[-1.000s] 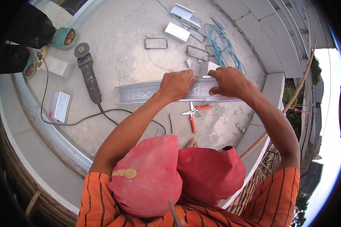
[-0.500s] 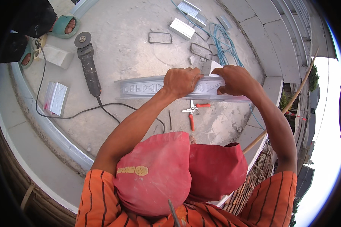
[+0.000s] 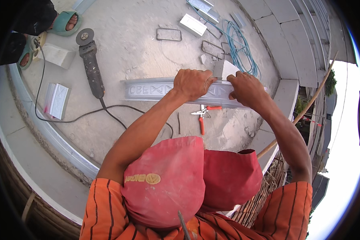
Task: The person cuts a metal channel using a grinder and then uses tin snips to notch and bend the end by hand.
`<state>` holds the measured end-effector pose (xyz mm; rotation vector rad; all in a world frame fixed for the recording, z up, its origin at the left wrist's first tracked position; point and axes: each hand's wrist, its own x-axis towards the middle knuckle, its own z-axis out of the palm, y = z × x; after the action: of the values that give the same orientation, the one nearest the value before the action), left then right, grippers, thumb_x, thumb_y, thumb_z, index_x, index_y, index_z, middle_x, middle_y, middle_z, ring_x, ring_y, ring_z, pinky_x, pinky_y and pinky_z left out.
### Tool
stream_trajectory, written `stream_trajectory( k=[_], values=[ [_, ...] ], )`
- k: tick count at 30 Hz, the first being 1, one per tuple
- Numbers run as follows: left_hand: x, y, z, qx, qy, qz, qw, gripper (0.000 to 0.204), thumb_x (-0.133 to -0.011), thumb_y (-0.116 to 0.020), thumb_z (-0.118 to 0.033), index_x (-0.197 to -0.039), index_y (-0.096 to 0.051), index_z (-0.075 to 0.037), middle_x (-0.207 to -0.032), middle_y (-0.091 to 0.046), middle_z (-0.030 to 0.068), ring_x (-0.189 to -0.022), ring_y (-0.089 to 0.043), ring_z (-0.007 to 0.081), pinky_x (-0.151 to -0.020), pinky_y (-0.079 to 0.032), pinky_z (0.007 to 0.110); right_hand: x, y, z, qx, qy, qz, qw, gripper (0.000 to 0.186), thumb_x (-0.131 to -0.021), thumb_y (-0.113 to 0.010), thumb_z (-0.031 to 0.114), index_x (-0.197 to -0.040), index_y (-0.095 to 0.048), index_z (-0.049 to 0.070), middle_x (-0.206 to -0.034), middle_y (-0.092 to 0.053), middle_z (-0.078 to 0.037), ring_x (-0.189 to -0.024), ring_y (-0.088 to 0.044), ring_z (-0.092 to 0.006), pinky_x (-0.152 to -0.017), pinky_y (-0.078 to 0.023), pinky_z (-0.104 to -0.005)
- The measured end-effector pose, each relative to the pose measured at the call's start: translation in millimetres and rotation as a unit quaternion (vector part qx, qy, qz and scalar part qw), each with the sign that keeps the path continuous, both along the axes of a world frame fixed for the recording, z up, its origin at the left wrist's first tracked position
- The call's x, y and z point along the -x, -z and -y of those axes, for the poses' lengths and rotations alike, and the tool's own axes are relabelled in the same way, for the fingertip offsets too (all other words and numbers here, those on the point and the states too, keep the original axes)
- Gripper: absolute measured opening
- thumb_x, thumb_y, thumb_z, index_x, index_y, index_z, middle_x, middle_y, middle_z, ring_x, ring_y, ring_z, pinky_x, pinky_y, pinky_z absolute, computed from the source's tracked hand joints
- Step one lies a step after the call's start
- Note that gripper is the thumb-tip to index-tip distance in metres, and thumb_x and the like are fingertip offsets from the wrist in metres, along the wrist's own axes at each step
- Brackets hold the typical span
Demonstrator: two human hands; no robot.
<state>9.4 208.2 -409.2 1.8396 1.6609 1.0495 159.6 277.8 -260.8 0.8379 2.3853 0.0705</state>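
Observation:
A silvery galvanized metal channel (image 3: 148,90) with embossed marks lies crosswise in front of me, its right end slightly nearer to me than its left. My left hand (image 3: 191,85) is closed over its far rim near the middle. Further right, my right hand (image 3: 247,89) curls around the same rim, thumb on the near face. A short stretch of channel shows between the hands, and their undersides are hidden. Just behind lies a white block (image 3: 225,69). Red-handled snips (image 3: 204,113) lie with handles spread on the floor, on the near side of the channel.
An angle grinder (image 3: 91,66) with its black cord lies at left. A short channel offcut (image 3: 56,101) is beside the cord. Coiled blue cable (image 3: 241,50), bent wire frames (image 3: 169,34) and more offcuts lie beyond. A person's sandalled foot (image 3: 67,23) stands far left.
The channel has turned a little, its right end tilting toward me. My right hand has moved slightly nearer with it, exposing more of the white block. Both hands keep hold.

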Motion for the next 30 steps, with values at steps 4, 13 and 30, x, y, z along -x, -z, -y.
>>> stream_trajectory(
  k=[4, 13, 30],
  values=[
    [1.3, -7.8, 1.5, 0.046, 0.019, -0.027, 0.998, 0.036, -0.096, -0.054, -0.043, -0.084, -0.066, -0.012, -0.068, -0.067, 0.0129, -0.062, -0.066, 0.0341, -0.055, -0.05, 0.045, 1.2, -2.4, 6.9, 0.012, 0.017, 0.021, 1.0, 0.035, -0.074, -0.081, 0.02, -0.099, -0.065, 0.002, -0.096, -0.067, -0.016, -0.093, -0.068, -0.0332, -0.083, -0.054, -0.0416],
    [-8.2, -1.1, 16.5, -0.035, 0.037, -0.001, 0.999, 0.034, -0.096, -0.055, -0.041, -0.083, -0.066, -0.012, -0.07, -0.067, 0.0102, -0.061, -0.065, 0.0319, -0.055, -0.05, 0.043, 0.0, -19.9, 13.2, 0.101, 0.079, 0.059, 0.99, 0.053, -0.07, -0.084, 0.033, -0.112, -0.065, 0.005, -0.103, -0.07, -0.017, -0.098, -0.068, -0.0345, -0.086, -0.054, -0.0447],
    [-3.4, 1.4, 28.2, -0.084, 0.026, 0.008, 0.996, 0.021, -0.093, -0.06, -0.03, -0.086, -0.066, -0.012, -0.071, -0.066, 0.0076, -0.062, -0.065, 0.0279, -0.054, -0.051, 0.04, -99.4, -6.5, 15.6, 0.464, 0.513, -0.47, 0.548, 0.044, -0.095, -0.059, 0.039, -0.12, -0.062, 0.003, -0.103, -0.066, -0.013, -0.097, -0.065, -0.021, -0.085, -0.054, -0.0348]
  ],
)
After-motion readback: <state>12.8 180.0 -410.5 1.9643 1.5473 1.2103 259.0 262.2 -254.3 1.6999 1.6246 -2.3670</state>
